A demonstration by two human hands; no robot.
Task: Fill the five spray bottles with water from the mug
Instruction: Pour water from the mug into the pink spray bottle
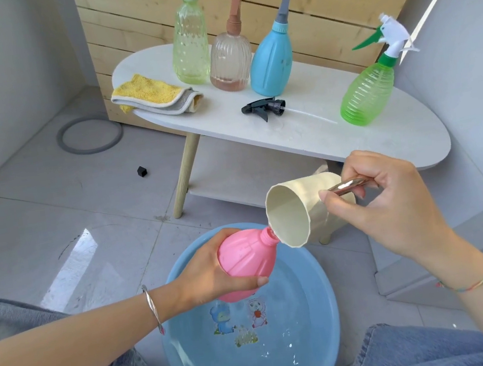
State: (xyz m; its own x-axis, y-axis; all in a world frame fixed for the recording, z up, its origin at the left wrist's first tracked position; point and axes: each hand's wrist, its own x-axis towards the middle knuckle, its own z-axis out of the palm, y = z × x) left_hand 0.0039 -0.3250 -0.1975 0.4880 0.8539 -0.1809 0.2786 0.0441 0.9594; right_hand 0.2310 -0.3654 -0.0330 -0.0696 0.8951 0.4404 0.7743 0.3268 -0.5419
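Note:
My left hand grips an uncapped pink spray bottle, tilted over the blue basin of water. My right hand holds the cream mug by its shiny metal handle, tipped on its side with its rim against the pink bottle's neck. On the white table stand a pale green bottle, a clear ribbed bottle with brown nozzle, a blue bottle and a bright green bottle with a white trigger. A black spray head lies loose on the table.
A folded yellow and grey cloth lies at the table's left end. A small black cube and a grey ring sit on the tiled floor. A wooden slat wall stands behind the table. My knees flank the basin.

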